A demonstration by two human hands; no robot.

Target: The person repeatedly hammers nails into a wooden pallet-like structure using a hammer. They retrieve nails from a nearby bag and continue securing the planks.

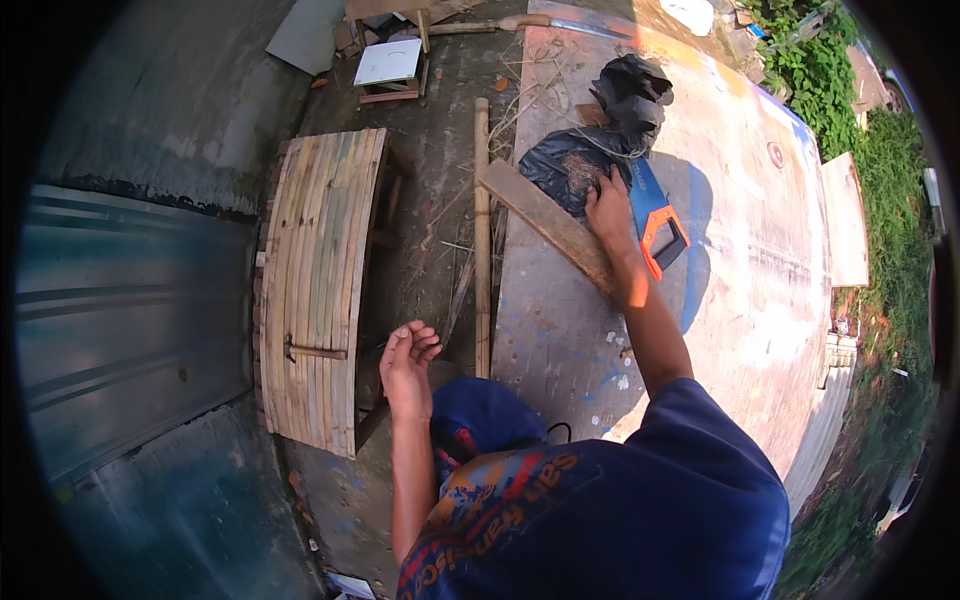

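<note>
My right hand (608, 208) reaches over a black plastic bag (545, 168), its fingers apart and touching a heap of small brown bits (580, 172) in the bag, too small to name. Right beside that hand lies a handsaw (655, 215) with a blue blade and an orange and black handle. A wooden plank (550, 225) lies slantwise under my right forearm. My left hand (407, 368) is raised with fingers curled to the thumb; whatever they pinch is too small to make out. Near it, a hammer (318, 352) rests on a slatted wooden bench (315, 250).
A large worn board (750, 300) carries the bag and saw. Along its left edge lies a bamboo pole (482, 250). A small stool with a white top (388, 62) stands far left. At the far edge is a long wooden-handled blade (570, 24). A metal wall (130, 300) borders the left.
</note>
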